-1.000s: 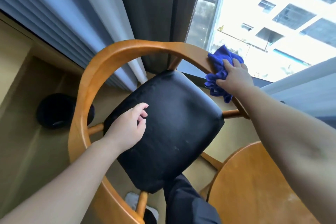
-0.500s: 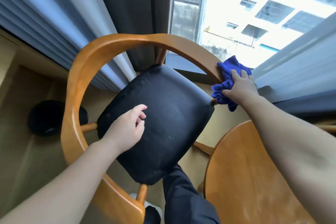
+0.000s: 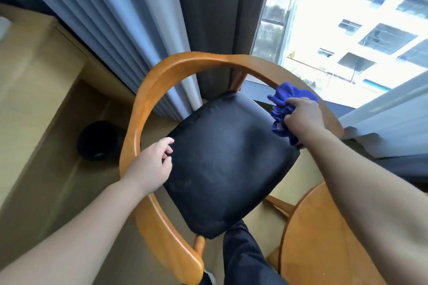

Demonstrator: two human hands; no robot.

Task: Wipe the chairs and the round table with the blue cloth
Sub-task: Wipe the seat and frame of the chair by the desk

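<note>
The right hand (image 3: 303, 115) curls its fingers tight round the crumpled blue cloth (image 3: 281, 111), pressing it on the curved, glossy wooden chair rail (image 3: 208, 59) right of the black padded seat (image 3: 227, 159). The left hand (image 3: 150, 166) hovers over the seat's left edge, fingers (image 3: 168, 143) loosely curled and empty.

A lived-in room: curtains (image 3: 129, 37), window (image 3: 347, 30), wooden chair (image 3: 148, 90), round table (image 3: 324, 250)

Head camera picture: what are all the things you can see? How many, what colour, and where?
chair: 1, orange wood, black seat, middle.
blue cloth: 1, blue, on chair's right rail.
round table: 1, orange wood, bottom right.
round container: 1, black, floor, left.
window: 1, bright, top right.
curtains: 3, two pale, one dark, by window.
trouser leg: 1, dark, bottom middle.
left hand: 1, empty, over seat's left edge.
right hand: 1, grips the cloth.
</note>
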